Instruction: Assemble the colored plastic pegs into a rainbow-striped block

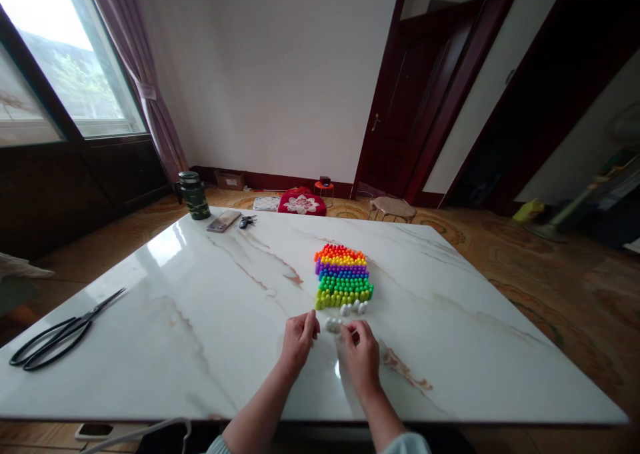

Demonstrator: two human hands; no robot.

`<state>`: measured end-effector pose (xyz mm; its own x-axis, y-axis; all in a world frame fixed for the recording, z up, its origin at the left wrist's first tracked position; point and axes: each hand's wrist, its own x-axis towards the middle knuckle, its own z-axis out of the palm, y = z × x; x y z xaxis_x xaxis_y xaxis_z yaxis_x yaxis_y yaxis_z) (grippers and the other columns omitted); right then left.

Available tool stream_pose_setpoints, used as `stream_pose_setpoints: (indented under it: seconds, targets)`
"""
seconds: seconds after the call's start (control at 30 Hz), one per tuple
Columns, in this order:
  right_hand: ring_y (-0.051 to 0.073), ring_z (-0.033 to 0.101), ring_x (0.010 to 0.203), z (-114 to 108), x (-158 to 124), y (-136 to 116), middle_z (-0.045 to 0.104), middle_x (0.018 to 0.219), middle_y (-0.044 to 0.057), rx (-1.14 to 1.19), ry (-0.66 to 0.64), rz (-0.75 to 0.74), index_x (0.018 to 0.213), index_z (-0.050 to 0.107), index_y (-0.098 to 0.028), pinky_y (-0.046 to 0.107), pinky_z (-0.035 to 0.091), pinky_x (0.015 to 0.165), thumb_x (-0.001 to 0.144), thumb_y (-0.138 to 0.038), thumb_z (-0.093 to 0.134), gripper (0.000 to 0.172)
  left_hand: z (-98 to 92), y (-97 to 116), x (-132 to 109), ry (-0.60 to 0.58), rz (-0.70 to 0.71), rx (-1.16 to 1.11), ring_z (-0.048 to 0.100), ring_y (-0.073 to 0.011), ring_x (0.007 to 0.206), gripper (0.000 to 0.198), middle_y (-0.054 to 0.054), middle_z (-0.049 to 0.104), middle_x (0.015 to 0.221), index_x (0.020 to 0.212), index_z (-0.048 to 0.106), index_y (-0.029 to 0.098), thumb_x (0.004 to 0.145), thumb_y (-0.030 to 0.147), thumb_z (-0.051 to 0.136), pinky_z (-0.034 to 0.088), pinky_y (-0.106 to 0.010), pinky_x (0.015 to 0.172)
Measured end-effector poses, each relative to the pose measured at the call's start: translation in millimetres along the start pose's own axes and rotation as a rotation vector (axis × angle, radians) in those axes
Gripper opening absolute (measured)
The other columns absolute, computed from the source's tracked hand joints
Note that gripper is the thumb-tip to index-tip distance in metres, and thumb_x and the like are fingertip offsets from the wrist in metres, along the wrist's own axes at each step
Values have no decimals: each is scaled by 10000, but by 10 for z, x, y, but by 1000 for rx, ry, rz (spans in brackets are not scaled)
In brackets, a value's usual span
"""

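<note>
Small capsule-like pieces stand upright in a tight block (343,275) on the marble-patterned table, in rows of red, orange, yellow, purple, blue, green and lime. Several white pieces (354,308) stand just in front of the lime row. A small group of white or clear pieces (333,325) lies between my hands. My left hand (301,334) is closed left of that group; what its fingers hold, if anything, is hidden. On the group's right side, my right hand (360,347) has its fingertips pinched at the pieces, and anything between them is too small to name.
Black-handled scissors (63,334) lie at the table's left. A camouflage flask (194,195), a phone (224,221) and keys (247,221) are at the far left corner. Beyond the far edge stand a round stool (393,207) and a red cushion (302,204). A cable (145,432) hangs near the front edge.
</note>
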<state>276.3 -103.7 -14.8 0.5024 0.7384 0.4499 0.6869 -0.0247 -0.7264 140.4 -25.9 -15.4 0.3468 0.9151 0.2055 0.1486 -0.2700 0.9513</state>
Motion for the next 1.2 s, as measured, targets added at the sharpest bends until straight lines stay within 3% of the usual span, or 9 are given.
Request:
stream_pose_setpoints:
  seconds: [0.1, 0.23, 0.37, 0.5, 0.63, 0.9, 1.2]
  targets:
    - [152, 567, 673, -46, -58, -35, 587, 709, 17, -80, -154, -60, 674, 595, -201, 260, 443, 647, 882, -319, 501, 257, 16, 15, -12, -103, 10, 68, 498, -108, 451, 546, -3, 545, 479, 572, 594, 154, 935, 474, 343, 371, -216, 541]
    - [162, 610, 859, -67, -60, -96, 642, 931, 25, -80, -271, -106, 916, 675, -246, 256, 465, 771, 848, -207, 506, 187, 25, 57, -8, -153, 69, 190, 537, -125, 532, 496, -24, 608, 564, 640, 648, 149, 932, 446, 379, 374, -224, 578]
    - [172, 605, 977, -51, -24, -122, 627, 1090, 28, -124, -293, -121, 1065, 652, -268, 266, 465, 850, 795, -157, 526, 318, 30, 86, 3, -134, 126, 260, 531, -127, 558, 455, -29, 608, 597, 615, 630, 153, 926, 405, 413, 370, -227, 574]
    - [185, 596, 1011, -36, -18, -139, 604, 1144, 42, -177, -323, -112, 1150, 607, -261, 283, 463, 873, 786, -148, 529, 389, 38, 100, 9, -105, 181, 231, 582, -142, 675, 374, -51, 654, 757, 706, 684, 167, 922, 336, 430, 418, -233, 665]
    - [185, 594, 1015, -19, -22, -152, 596, 1148, 43, -211, -326, -97, 1158, 591, -256, 282, 463, 871, 803, -152, 512, 378, 42, 91, 18, -105, 197, 212, 607, -152, 757, 319, -61, 669, 873, 749, 710, 188, 906, 277, 447, 444, -239, 721]
    - [180, 607, 1008, 34, -13, -119, 581, 1182, 51, -294, -292, -64, 1177, 572, -236, 254, 481, 798, 814, -169, 502, 376, 41, 37, 39, -26, 191, 222, 601, -146, 711, 269, -61, 644, 816, 760, 689, 168, 891, 258, 472, 457, -248, 681]
    - [169, 615, 997, 56, -6, -156, 571, 1197, 52, -378, -286, -41, 1205, 553, -228, 234, 482, 746, 836, -190, 492, 376, 34, 96, 29, -95, 214, 241, 641, -148, 823, 265, -43, 693, 957, 922, 739, 233, 879, 205, 480, 491, -253, 784]
